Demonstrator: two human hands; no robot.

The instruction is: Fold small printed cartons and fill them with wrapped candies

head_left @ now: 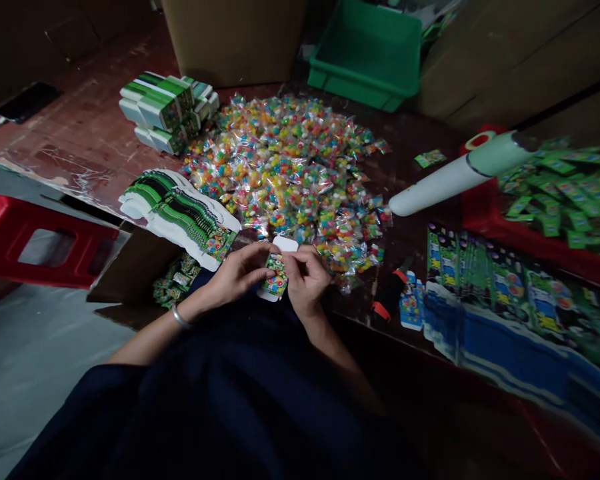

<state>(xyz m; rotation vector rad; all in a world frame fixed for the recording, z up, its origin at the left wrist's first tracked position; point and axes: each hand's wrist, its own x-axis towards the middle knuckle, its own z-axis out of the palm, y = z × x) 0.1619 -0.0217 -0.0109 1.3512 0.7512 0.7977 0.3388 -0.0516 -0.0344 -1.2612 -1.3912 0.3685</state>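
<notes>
Both my hands hold one small green printed carton [276, 275] with white flaps, just in front of my lap at the table's near edge. My left hand [237, 273] grips its left side and my right hand [306, 279] pinches its right side. A silver bangle sits on my left wrist. Right behind the hands spreads a big heap of clear packets of coloured candy [290, 173].
Flat green cartons [180, 213] fan out at left, and folded boxes [165, 110] are stacked behind them. An open cardboard box [145, 273] holds filled cartons. Blue-green flat cartons [510, 293], a white roll [460, 175], a green bin [370, 53] and a red stool [35, 240] surround them.
</notes>
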